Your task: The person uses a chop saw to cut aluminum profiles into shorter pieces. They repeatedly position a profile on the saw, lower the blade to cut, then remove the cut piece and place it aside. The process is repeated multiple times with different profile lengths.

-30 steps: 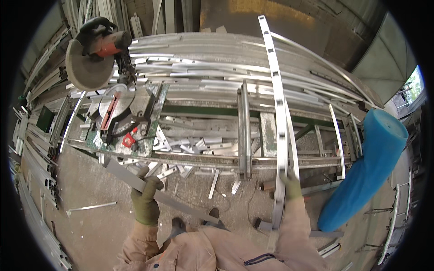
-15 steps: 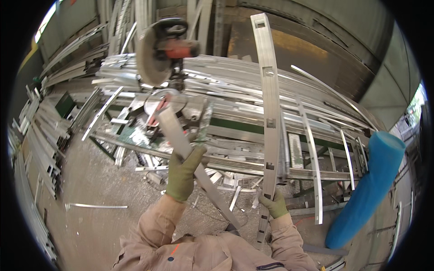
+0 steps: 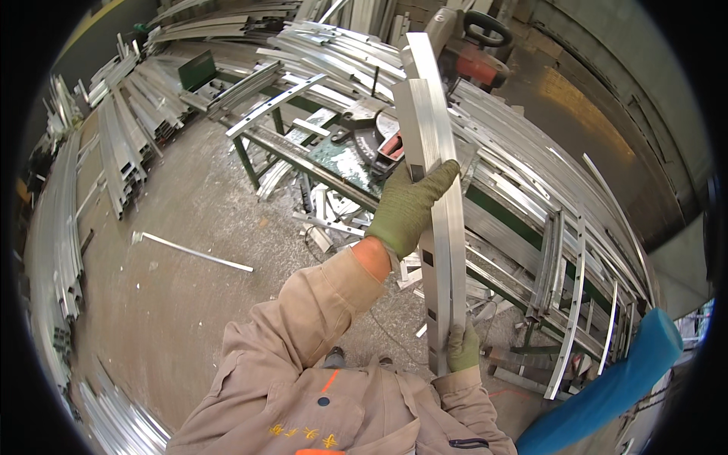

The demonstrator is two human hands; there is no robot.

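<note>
Two silver aluminium profiles stand nearly upright side by side in front of me, pressed together along their length. The nearer profile has dark rectangular cutouts along one face; the other profile reaches higher and shows a plain ribbed face. My left hand, in a green glove, is closed around both at mid-height, thumb across the front. Lower down, my gloved right hand grips the pair near the bottom end. Behind them is a cut-off saw with a black handle and red body, its blade hidden by the profiles.
A green-framed workbench holds the saw's base and stacks of long profiles. More profiles lie in bundles at the left. A single thin strip lies on the floor. At the right leans a blue wrapped roll.
The two profiles, held apart in separate hands before, are now together. My left hand has moved right onto both. The view has turned left, shifting the bench and saw rightward.
</note>
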